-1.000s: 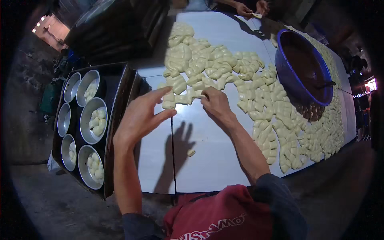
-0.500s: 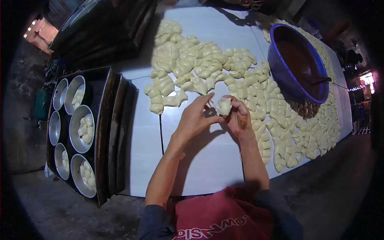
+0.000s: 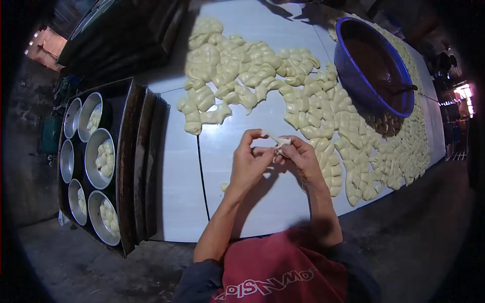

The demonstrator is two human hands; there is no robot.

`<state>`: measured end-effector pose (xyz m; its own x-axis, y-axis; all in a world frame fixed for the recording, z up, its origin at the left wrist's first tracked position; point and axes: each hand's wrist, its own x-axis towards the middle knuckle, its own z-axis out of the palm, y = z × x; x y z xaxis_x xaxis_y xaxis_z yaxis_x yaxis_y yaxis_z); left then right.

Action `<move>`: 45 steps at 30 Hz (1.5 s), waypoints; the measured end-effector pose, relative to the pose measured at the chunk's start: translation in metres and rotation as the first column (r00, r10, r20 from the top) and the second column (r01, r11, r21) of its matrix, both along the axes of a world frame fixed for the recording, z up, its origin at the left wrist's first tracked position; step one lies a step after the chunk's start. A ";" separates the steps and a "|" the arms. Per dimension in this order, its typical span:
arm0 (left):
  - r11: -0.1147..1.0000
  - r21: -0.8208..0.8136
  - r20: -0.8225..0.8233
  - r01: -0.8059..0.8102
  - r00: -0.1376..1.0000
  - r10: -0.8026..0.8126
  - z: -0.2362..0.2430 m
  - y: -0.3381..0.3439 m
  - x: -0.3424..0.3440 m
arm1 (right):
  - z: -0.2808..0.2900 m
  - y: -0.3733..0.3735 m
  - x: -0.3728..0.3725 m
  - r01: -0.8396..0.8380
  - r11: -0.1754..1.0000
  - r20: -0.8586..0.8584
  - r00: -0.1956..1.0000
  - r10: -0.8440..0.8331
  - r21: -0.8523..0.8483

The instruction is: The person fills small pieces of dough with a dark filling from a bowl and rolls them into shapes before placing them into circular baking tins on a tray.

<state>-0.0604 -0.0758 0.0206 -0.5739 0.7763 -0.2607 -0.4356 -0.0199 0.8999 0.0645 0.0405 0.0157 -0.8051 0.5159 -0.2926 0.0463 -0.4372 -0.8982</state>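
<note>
Between both hands, over the white table, a small piece of pale dough is pulled out into a thin strip. My left hand pinches its left end between thumb and fingers. The thumb and curled fingers of my right hand grip the other end, with a brown smear near the wrist. Just beyond the hands lies a broad spread of pale dough pieces, packed side by side and continuing down the right. A tiny dough scrap rests beside my left forearm.
A blue basin of brown paste, with a dark handle sticking out, stands at the far right. Stacked dark trays are at the left; the top one bears several round metal pans, some with dough pieces inside.
The dough has gone from a cupped lump to a stretched thin strip. My hands have closed in around it, lower in the view. The whole view has shifted slightly.
</note>
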 end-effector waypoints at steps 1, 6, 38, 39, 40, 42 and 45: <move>0.988 -0.156 -0.080 -0.003 0.997 -0.009 -0.001 -0.006 0.001 | -0.003 -0.003 0.003 0.042 0.997 0.004 0.999 -0.042 -0.070; 0.987 -0.157 -0.438 -0.012 0.897 -0.059 -0.013 -0.018 0.022 | -0.007 -0.020 0.008 0.058 0.996 0.012 0.998 -0.058 -0.066; 0.905 0.425 -0.414 -0.012 0.887 0.206 -0.001 0.113 0.126 | 0.039 0.042 0.083 0.293 0.914 -0.214 0.909 -0.357 -0.279; 0.874 0.478 -0.312 -0.091 0.912 0.266 -0.008 0.121 0.136 | 0.046 0.047 0.085 0.292 0.916 -0.216 0.910 -0.354 -0.275; 0.852 0.514 -0.263 -0.098 0.927 0.266 -0.004 0.131 0.145 | 0.053 0.055 0.091 0.295 0.902 -0.199 0.909 -0.366 -0.314; 0.847 0.521 -0.126 -0.102 0.973 0.195 -0.015 0.147 0.162 | 0.057 0.072 0.098 0.307 0.906 -0.156 0.919 -0.362 -0.293; 0.855 0.512 0.106 -0.077 0.994 0.026 -0.026 0.152 0.173 | 0.064 0.101 0.096 0.214 0.933 -0.191 0.942 -0.276 -0.290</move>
